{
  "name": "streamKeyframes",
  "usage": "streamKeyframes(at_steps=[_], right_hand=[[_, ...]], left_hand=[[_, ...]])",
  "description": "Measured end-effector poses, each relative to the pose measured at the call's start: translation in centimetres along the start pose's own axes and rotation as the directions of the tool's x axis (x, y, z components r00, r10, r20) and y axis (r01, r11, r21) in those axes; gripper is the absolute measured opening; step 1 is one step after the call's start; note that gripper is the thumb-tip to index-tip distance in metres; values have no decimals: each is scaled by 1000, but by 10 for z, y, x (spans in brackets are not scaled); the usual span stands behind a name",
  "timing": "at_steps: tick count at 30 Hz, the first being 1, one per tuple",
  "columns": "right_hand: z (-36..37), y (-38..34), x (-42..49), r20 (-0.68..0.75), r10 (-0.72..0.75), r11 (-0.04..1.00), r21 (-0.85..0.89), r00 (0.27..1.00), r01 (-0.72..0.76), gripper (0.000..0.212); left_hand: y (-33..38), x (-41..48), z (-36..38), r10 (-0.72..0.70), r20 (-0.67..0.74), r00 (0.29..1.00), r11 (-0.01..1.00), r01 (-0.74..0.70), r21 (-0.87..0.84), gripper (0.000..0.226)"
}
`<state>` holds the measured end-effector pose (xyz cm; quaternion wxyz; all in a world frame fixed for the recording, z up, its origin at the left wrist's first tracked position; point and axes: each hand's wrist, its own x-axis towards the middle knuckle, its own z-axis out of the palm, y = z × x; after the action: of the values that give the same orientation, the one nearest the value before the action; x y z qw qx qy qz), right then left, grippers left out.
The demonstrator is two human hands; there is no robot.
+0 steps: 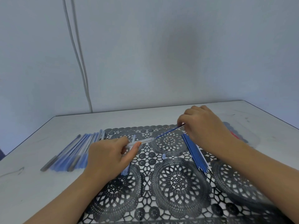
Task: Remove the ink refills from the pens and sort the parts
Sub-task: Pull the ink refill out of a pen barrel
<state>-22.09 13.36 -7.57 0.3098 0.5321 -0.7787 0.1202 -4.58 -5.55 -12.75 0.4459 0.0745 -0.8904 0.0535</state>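
White table [161, 113], black lace mat [178, 206] across it, row of pens [72, 152] left

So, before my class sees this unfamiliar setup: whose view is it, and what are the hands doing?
One camera, worn on a person's head, looks down at their bare hands; there is no machine. The left hand grips a clear plastic pen barrel. The right hand pinches the thin blue ink refill sticking out of it. A bundle of loose blue refills lies on the black lace-patterned mat; a row of blue and grey pens lies at the left on the pale grey table.
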Motion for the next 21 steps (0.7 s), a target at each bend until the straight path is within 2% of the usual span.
streamKeyframes(at_steps=[2, 4, 7, 14, 21], right_hand=[[-2, 2, 2, 122, 74, 995, 50, 990, -81, 24], [0, 6, 2, 226, 132, 978, 132, 965, -164, 24], [7, 5, 1, 341, 78, 980, 145, 937, -134, 25], [22, 1, -7, 464, -30, 991, 132, 885, -36, 28], [22, -1, -9, 501, -22, 996, 89, 865, -26, 27]], left_hand=[[-1, 0, 1, 7, -3, 1000, 1000, -7, -1, 50], [-1, 0, 1, 10, -3, 1000, 1000, -10, -3, 49], [-1, 0, 0, -1, 1, 1000, 1000, 1, 2, 49], [0, 0, -1, -7, 9, 1000, 1000, 7, 2, 50], [0, 0, 0, -13, 27, 1000, 1000, 12, 5, 50]])
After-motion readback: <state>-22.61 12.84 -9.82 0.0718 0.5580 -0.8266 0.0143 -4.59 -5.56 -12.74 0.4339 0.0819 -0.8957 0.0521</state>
